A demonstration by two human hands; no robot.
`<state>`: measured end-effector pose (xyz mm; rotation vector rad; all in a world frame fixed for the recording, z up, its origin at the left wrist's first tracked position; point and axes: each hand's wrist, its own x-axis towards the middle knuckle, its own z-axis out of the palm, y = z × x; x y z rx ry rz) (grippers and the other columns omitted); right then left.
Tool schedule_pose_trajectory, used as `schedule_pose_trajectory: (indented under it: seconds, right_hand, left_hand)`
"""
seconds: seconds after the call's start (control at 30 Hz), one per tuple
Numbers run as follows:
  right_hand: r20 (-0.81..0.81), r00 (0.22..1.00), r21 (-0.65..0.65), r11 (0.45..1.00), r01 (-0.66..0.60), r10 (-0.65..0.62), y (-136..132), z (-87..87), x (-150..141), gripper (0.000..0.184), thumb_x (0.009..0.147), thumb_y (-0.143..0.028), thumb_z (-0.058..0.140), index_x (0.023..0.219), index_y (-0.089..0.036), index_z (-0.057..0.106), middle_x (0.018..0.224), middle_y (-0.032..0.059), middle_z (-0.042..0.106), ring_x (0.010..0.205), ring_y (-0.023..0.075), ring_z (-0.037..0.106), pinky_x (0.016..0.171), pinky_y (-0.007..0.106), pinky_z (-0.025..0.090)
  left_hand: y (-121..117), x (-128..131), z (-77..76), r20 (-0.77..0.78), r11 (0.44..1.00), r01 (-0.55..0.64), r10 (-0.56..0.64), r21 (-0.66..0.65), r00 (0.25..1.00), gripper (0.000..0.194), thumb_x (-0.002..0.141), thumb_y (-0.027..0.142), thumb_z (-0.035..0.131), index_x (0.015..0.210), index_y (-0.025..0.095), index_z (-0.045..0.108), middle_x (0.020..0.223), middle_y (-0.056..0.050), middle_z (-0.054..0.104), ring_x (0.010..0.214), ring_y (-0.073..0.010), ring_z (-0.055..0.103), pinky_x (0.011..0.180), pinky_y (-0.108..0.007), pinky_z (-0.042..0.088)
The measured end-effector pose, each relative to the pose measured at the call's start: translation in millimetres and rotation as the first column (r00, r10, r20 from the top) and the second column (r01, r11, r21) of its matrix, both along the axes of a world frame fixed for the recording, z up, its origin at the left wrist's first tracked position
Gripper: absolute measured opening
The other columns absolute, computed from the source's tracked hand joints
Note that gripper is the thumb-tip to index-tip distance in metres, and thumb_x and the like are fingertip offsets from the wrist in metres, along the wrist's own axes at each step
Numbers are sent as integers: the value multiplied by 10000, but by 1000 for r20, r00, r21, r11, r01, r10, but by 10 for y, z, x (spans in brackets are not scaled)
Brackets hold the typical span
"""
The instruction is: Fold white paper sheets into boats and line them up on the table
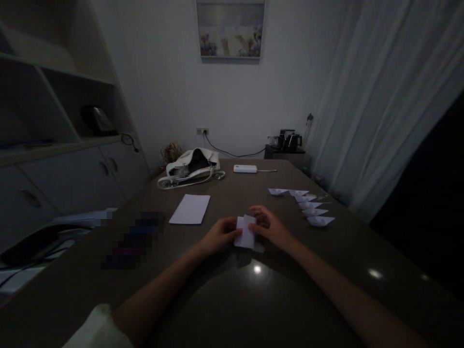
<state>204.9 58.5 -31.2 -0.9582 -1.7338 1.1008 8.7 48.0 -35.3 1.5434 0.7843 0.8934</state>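
Observation:
A small folded sheet of white paper (pixel 246 237) is held upright between my two hands, just above the dark table (pixel 217 299). My left hand (pixel 222 235) pinches its left edge, thumb in front and fingers behind. On the other side my right hand (pixel 268 224) grips the right edge, its thumb on the front and the forefinger curled above. To the right lie several folded paper boats (pixel 321 221) in a curved row. A stack of white paper (pixel 190 209) rests on the table to the left of my hands.
Toward the back sit an open white bag (pixel 194 166) and a white power bank (pixel 245 168) with a short cable. A blurred-out dark item (pixel 134 239) lies at left. Behind the table, a coffee maker (pixel 290 139) stands near the curtain (pixel 355 96).

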Motion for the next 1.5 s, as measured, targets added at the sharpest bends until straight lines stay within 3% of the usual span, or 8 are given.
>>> schedule_pose_trajectory:
  seconds: [0.13,0.3,0.5,0.63,0.8,1.0,1.3,1.5]
  right_hand:
    - [-43,998,-92,995,-44,40,4,-45,-47,408,647,-396,719,933,-191,515,873,24,580,727,151,569,632,282,469]
    - [-25,998,-76,995,-58,56,-31,-14,-76,320,608,-346,752,759,-173,529,675,-36,540,606,117,531,580,246,435]
    - [-30,998,-28,998,-61,60,-97,13,-109,314,597,-308,761,747,-186,515,687,-36,554,605,115,538,570,236,441]
    - [-86,996,10,999,-37,38,-87,19,-109,279,701,-383,687,870,-194,570,813,9,626,709,141,589,629,254,461]
    - [-68,997,-19,1000,19,-20,-27,-2,-82,290,728,-456,636,741,-166,633,650,4,606,568,120,540,541,240,420]
    - [-111,991,-88,994,66,-76,12,-42,-82,299,641,-455,708,669,-161,660,556,-15,594,473,97,496,489,227,398]
    - [-158,977,-65,989,132,-141,64,-135,-104,263,596,-423,751,619,-174,669,549,0,630,477,117,539,491,239,423]
    - [-172,970,-44,985,167,-172,45,-115,-122,247,593,-398,761,593,-175,654,578,19,655,503,139,566,505,256,432]
  left_hand:
    - [-49,42,5,-19,1000,-4,4,-6,1000,486,763,523,597,970,86,635,808,-71,657,713,-173,583,650,-256,432]
    - [-106,68,68,-110,997,-58,63,45,992,482,822,542,503,904,86,635,707,-26,596,640,-139,523,568,-223,393]
    - [-93,55,68,-207,982,-81,116,173,971,407,811,493,544,811,94,625,617,2,539,552,-112,471,489,-200,331]
    - [-67,44,63,-198,969,-131,173,209,965,396,810,481,540,791,95,628,604,3,542,545,-116,468,492,-206,330]
    - [-49,21,72,-192,958,-167,213,233,958,367,809,455,546,762,99,623,599,3,544,552,-118,473,498,-207,328]
    - [-63,23,90,-167,963,-177,212,203,963,340,781,411,579,842,84,651,663,-34,621,601,-151,540,531,-226,374]
    - [-48,43,80,-40,981,-151,157,118,987,346,731,333,642,969,82,656,829,-102,696,809,-231,634,713,-304,472]
    - [-72,67,115,-35,974,-214,217,73,976,458,716,385,667,1054,84,604,838,-99,691,740,-199,635,644,-274,471]
